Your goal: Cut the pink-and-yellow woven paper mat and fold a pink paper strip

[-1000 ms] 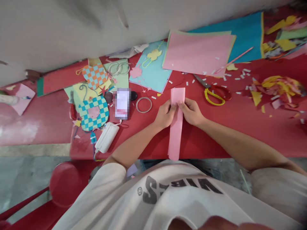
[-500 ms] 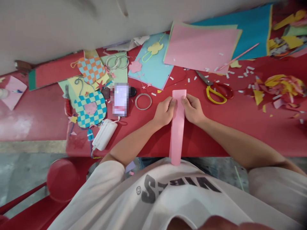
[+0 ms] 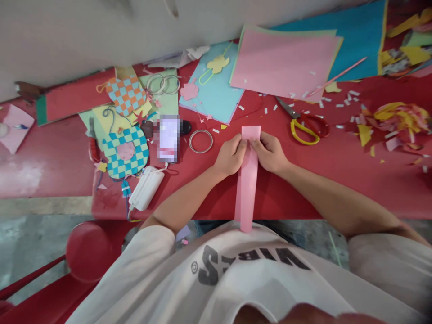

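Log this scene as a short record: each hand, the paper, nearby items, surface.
Left hand: grips the pink paper strip near its upper end
Right hand: grips the same strip, beside the left hand
Paper: lies lengthwise toward the person, its lower end past the table edge
Nearby: silver ring to the left; scissors with yellow and red handles to the right
Surface: red table, with paper scraps scattered on it

We see soft, even light with only weak shadows; the pink paper strip (image 3: 246, 191) is sharp, a pale glare lies on the red surface (image 3: 23, 177), and the picture edges bend.
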A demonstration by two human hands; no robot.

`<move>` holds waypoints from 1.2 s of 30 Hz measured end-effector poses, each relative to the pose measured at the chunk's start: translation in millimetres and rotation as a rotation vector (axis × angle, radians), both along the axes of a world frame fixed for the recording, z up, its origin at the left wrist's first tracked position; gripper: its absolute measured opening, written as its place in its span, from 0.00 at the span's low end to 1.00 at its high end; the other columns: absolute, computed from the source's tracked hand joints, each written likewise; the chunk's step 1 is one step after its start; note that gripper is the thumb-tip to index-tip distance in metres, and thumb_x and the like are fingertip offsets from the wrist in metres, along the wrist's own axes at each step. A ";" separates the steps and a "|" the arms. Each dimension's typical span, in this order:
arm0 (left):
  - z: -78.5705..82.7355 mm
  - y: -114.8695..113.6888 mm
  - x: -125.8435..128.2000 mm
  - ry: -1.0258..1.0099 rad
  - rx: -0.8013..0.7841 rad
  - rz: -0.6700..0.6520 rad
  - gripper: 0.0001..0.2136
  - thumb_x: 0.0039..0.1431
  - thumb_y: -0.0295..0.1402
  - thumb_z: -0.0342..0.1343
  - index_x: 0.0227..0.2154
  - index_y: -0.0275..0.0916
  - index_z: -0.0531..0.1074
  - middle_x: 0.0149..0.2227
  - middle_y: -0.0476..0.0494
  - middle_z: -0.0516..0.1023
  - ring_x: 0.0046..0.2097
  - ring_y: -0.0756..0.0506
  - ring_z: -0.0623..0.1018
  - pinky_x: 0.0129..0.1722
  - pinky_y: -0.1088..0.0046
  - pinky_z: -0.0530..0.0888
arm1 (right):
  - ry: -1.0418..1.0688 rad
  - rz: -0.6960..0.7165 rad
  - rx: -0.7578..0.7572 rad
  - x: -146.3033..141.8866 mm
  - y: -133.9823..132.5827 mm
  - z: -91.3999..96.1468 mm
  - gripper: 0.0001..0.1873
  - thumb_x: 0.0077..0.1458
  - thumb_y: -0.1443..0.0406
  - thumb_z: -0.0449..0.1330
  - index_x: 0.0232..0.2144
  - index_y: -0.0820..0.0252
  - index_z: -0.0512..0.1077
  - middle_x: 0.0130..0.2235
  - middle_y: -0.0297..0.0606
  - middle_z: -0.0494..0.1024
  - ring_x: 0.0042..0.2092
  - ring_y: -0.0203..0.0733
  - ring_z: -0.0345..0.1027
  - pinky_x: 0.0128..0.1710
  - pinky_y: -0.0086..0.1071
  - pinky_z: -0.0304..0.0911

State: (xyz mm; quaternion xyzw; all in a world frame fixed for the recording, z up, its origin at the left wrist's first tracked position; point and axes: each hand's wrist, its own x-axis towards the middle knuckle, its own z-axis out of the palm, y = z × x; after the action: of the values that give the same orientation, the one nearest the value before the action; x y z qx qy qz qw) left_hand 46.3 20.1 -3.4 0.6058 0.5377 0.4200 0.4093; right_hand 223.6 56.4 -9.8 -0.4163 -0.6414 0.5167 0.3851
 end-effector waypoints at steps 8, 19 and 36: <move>1.0 -0.8 1.1 0.014 -0.025 -0.005 0.16 0.80 0.40 0.48 0.32 0.43 0.62 0.28 0.49 0.71 0.30 0.47 0.72 0.33 0.65 0.64 | 0.016 -0.014 0.012 -0.7 -2.5 2.0 0.30 0.69 0.37 0.59 0.34 0.55 0.72 0.31 0.35 0.70 0.30 0.38 0.60 0.28 0.35 0.55; -1.9 -3.1 3.4 0.044 0.005 -0.039 0.19 0.80 0.47 0.46 0.32 0.43 0.61 0.28 0.48 0.71 0.30 0.47 0.71 0.32 0.65 0.63 | 0.069 -0.114 -0.042 -4.4 4.3 4.5 0.33 0.64 0.34 0.63 0.30 0.54 0.69 0.29 0.33 0.68 0.30 0.38 0.59 0.29 0.35 0.56; 1.3 -1.5 4.1 -0.001 0.007 0.006 0.22 0.79 0.45 0.48 0.27 0.43 0.57 0.24 0.52 0.63 0.27 0.50 0.64 0.29 0.65 0.57 | 0.017 -0.132 -0.007 -3.8 2.5 -3.3 0.28 0.69 0.40 0.62 0.30 0.55 0.72 0.30 0.34 0.70 0.32 0.39 0.61 0.32 0.37 0.57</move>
State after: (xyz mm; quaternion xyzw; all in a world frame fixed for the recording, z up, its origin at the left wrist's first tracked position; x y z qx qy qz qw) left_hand 50.4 18.7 -2.1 0.6054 0.5380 0.4233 0.4061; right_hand 219.8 58.9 -13.1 -0.4546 -0.6077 0.4957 0.4223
